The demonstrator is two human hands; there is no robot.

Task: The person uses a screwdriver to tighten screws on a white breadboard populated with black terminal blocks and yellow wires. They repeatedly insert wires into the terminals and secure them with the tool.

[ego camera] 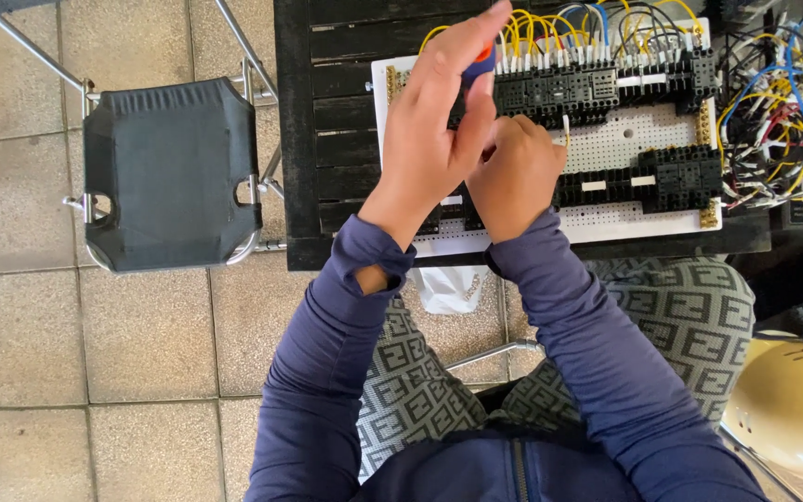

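Screwdriver (481, 61) (blue-and-orange handle, mostly hidden) gripped upright in left hand (443, 121); right hand (513, 172) fisted on white wire (565, 130).

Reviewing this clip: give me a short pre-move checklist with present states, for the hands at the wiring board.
1. Left hand grips screwdriver: ok.
2. Screwdriver tip seated on a terminal: cannot tell, hidden by the hands.
3. Right hand on the board, beside the white wire: ok.
4. Board flat on the table: ok.
5. Loose wires apart from both hands: ok.
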